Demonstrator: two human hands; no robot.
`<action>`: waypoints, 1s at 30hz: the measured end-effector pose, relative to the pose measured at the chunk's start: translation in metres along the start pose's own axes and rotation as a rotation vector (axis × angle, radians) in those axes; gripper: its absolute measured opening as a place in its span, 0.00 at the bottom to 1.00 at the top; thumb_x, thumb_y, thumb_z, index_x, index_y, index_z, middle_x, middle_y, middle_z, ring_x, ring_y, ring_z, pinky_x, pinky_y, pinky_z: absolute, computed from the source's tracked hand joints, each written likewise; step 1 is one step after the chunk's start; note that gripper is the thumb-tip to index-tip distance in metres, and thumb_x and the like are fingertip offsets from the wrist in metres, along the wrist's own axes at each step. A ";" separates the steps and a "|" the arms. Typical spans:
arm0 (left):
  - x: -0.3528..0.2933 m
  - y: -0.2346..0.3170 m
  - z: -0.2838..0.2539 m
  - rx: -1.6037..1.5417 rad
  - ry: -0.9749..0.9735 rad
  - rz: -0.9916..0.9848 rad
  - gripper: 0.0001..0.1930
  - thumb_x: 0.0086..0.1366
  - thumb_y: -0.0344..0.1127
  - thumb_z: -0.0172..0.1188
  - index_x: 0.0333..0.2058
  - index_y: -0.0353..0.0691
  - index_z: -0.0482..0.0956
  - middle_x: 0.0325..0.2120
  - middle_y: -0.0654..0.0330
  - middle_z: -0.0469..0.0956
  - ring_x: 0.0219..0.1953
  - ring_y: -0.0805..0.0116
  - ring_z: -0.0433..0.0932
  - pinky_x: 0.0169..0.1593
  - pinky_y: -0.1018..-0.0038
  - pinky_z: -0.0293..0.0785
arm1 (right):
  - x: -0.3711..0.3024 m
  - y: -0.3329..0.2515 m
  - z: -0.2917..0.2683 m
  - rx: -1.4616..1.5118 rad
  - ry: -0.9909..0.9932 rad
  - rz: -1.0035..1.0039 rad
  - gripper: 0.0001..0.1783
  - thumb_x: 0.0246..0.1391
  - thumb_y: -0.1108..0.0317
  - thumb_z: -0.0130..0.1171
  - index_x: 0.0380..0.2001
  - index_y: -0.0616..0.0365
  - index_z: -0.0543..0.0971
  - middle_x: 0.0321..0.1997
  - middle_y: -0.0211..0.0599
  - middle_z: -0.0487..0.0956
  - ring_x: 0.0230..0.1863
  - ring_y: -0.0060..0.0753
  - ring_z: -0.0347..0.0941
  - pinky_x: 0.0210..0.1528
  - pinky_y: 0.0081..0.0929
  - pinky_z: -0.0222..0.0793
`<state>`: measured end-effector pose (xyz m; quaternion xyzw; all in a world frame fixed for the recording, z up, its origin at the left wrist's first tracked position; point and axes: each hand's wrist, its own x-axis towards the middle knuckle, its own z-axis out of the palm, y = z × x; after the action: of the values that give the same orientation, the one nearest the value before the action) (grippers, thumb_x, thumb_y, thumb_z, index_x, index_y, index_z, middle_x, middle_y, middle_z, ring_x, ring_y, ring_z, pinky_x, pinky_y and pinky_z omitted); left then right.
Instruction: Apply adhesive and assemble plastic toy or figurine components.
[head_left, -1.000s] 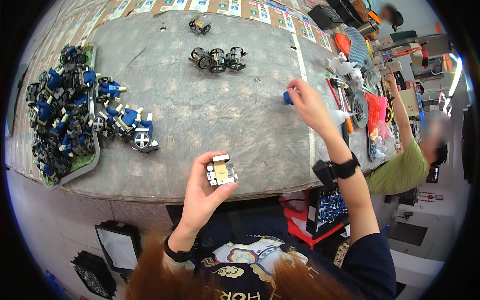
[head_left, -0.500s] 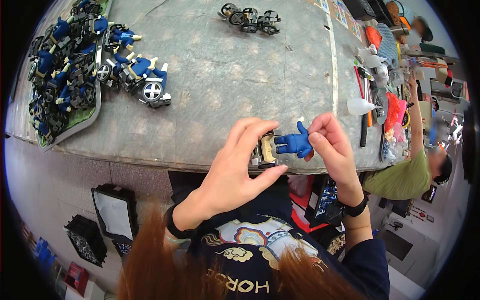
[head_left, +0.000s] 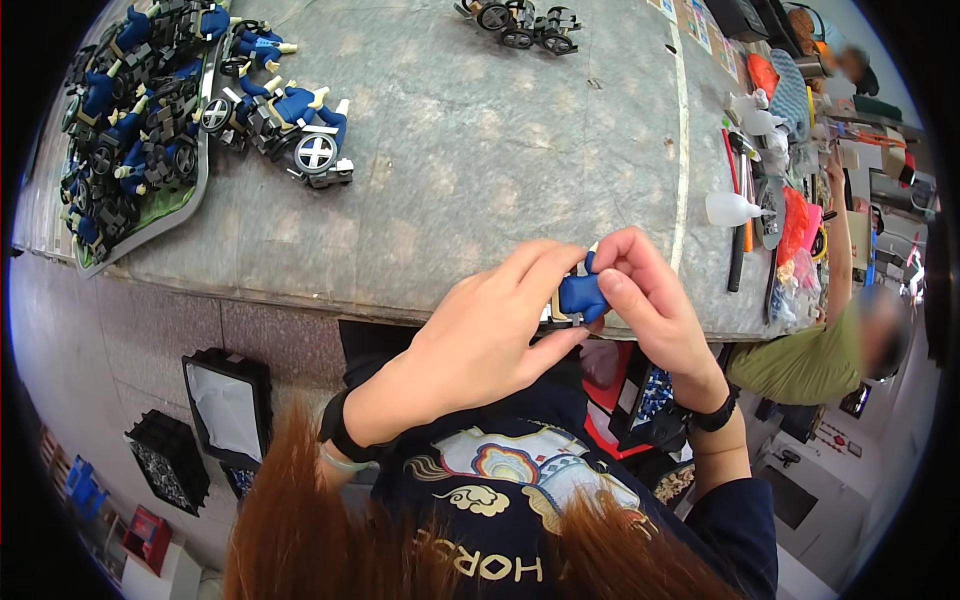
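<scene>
Blue figure (head_left: pixel 582 297) meets a tan-and-white piece (head_left: pixel 558 307) between both hands (head_left: pixel 480 325).

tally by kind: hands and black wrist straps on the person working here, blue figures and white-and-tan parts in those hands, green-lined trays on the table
left hand and right hand: 2
black wrist straps: 2
blue figure: 1
white-and-tan part: 1
green-lined tray: 1
total: 7

Cream capital lettering (head_left: pixel 495 567), six o'clock, across navy shirt (head_left: pixel 525 500). Printed sheets (head_left: pixel 697 32), one o'clock on tabletop (head_left: pixel 440 170): too small to read.
</scene>
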<state>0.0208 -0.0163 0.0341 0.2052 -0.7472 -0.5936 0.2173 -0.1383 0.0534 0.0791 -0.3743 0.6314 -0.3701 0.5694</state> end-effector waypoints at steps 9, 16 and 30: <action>0.002 -0.005 0.006 -0.027 0.060 -0.042 0.25 0.48 0.37 0.61 0.43 0.35 0.64 0.38 0.51 0.69 0.40 0.53 0.71 0.40 0.69 0.68 | 0.001 0.009 -0.002 0.019 -0.035 0.057 0.11 0.58 0.64 0.35 0.38 0.57 0.63 0.25 0.24 0.64 0.23 0.12 0.57 0.26 0.10 0.56; 0.002 -0.005 0.007 0.042 0.034 0.019 0.24 0.48 0.38 0.61 0.43 0.35 0.64 0.38 0.51 0.69 0.38 0.51 0.71 0.38 0.67 0.68 | -0.007 0.018 0.007 0.099 0.088 0.033 0.12 0.59 0.63 0.34 0.38 0.57 0.64 0.24 0.23 0.64 0.21 0.10 0.56 0.23 0.10 0.55; 0.009 -0.007 0.002 0.128 0.012 0.050 0.25 0.46 0.36 0.62 0.42 0.36 0.64 0.36 0.52 0.70 0.36 0.54 0.72 0.35 0.68 0.69 | -0.006 0.009 0.015 0.365 0.252 0.168 0.09 0.56 0.65 0.41 0.35 0.59 0.65 0.24 0.31 0.70 0.20 0.20 0.66 0.24 0.16 0.63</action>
<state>0.0122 -0.0214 0.0275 0.2036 -0.7871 -0.5379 0.2228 -0.1229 0.0622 0.0731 -0.1623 0.6491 -0.4733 0.5730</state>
